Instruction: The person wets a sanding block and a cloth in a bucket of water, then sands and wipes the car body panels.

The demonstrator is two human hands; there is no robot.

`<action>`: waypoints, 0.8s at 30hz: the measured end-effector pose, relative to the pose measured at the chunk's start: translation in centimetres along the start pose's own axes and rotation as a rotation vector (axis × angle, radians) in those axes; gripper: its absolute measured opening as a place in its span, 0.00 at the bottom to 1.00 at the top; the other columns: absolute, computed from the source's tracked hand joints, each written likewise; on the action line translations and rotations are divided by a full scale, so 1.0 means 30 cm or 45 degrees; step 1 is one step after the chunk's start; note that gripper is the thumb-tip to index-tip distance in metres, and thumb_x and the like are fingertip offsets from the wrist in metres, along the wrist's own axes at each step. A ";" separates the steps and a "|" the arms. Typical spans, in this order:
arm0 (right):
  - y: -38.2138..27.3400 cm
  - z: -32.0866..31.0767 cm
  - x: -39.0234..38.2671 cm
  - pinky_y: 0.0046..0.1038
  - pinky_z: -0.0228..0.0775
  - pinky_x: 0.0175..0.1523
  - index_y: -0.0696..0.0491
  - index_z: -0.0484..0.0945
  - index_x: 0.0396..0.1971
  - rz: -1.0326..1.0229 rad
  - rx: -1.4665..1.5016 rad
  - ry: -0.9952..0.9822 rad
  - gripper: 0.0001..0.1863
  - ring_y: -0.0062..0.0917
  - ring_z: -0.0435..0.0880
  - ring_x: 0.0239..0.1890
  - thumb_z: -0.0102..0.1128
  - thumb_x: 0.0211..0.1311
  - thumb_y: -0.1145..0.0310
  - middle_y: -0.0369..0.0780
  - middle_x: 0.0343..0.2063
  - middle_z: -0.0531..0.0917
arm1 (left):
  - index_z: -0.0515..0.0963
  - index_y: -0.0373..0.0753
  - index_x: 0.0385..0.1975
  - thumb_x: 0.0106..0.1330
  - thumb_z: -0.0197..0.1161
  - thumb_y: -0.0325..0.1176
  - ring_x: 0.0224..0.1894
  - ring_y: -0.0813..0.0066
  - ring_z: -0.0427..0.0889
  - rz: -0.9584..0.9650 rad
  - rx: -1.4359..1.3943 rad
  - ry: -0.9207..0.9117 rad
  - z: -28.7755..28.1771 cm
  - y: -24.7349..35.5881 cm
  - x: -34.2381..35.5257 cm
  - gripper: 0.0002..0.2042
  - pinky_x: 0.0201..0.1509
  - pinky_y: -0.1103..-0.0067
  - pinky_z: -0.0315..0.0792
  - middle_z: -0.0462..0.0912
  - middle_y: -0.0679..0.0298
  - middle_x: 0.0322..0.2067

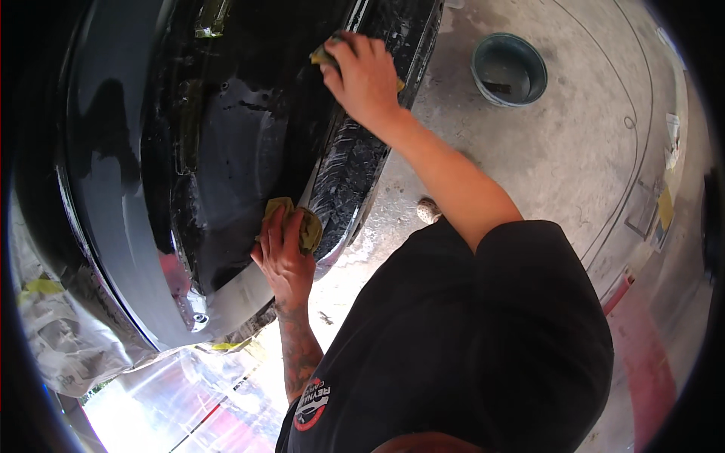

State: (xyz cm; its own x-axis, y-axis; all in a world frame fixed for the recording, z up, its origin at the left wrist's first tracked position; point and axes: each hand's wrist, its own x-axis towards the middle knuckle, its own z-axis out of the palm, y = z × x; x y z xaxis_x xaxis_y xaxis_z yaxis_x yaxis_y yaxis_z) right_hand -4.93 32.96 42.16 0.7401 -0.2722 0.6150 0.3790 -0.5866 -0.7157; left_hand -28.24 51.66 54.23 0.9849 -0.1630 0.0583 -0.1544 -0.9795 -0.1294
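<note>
A glossy black car body panel (234,136) fills the left half of the view, wet in places with scuffed, whitish streaks along its right-hand strip. My left hand (283,249) grips a crumpled olive-yellow cloth (306,226) against the lower part of the panel. Higher up, my right hand (359,79) has its fingers curled over a small yellowish-dark pad (321,57) near the narrow channel along the panel's edge. Part of the pad is hidden under my fingers.
A dark round bucket (532,68) with liquid stands on the concrete floor (581,143), beside a cable loop (628,122). Crumpled masking paper (60,332) hangs around the car's lower left. A shoe (427,210) shows below my right arm; items line the right edge.
</note>
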 end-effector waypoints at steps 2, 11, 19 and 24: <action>0.044 0.011 0.057 0.42 0.71 0.50 0.47 0.80 0.48 0.024 -0.066 0.086 0.20 0.41 0.77 0.52 0.73 0.53 0.65 0.39 0.55 0.79 | 0.80 0.48 0.59 0.46 0.63 0.16 0.68 0.59 0.73 -0.004 0.006 -0.001 0.002 0.006 0.003 0.34 0.65 0.59 0.59 0.77 0.63 0.64; -0.012 -0.018 -0.010 0.42 0.71 0.54 0.46 0.79 0.51 -0.027 0.017 -0.071 0.22 0.42 0.77 0.55 0.72 0.55 0.66 0.41 0.58 0.78 | 0.81 0.48 0.56 0.47 0.64 0.16 0.67 0.59 0.74 -0.032 0.045 0.027 0.004 0.001 -0.007 0.32 0.64 0.60 0.60 0.78 0.63 0.62; 0.034 -0.002 0.046 0.45 0.71 0.53 0.45 0.81 0.49 0.045 0.083 -0.036 0.19 0.41 0.75 0.55 0.72 0.55 0.65 0.38 0.55 0.79 | 0.81 0.48 0.56 0.50 0.65 0.17 0.67 0.59 0.75 -0.069 0.038 0.015 -0.001 0.022 0.014 0.30 0.62 0.61 0.61 0.79 0.63 0.62; 0.103 0.005 0.131 0.45 0.70 0.54 0.45 0.81 0.48 -0.017 -0.006 0.014 0.19 0.40 0.76 0.55 0.72 0.55 0.64 0.37 0.56 0.79 | 0.82 0.48 0.55 0.52 0.67 0.19 0.66 0.59 0.76 -0.087 0.044 0.005 -0.001 0.013 0.002 0.28 0.62 0.61 0.61 0.79 0.62 0.61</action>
State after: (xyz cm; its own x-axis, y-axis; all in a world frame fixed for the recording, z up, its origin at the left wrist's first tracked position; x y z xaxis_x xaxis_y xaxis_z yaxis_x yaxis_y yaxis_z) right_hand -0.78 30.20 42.32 0.7288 -0.2729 0.6280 0.3860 -0.5938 -0.7060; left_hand -28.24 51.26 54.21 0.9927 -0.0967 0.0722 -0.0843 -0.9837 -0.1588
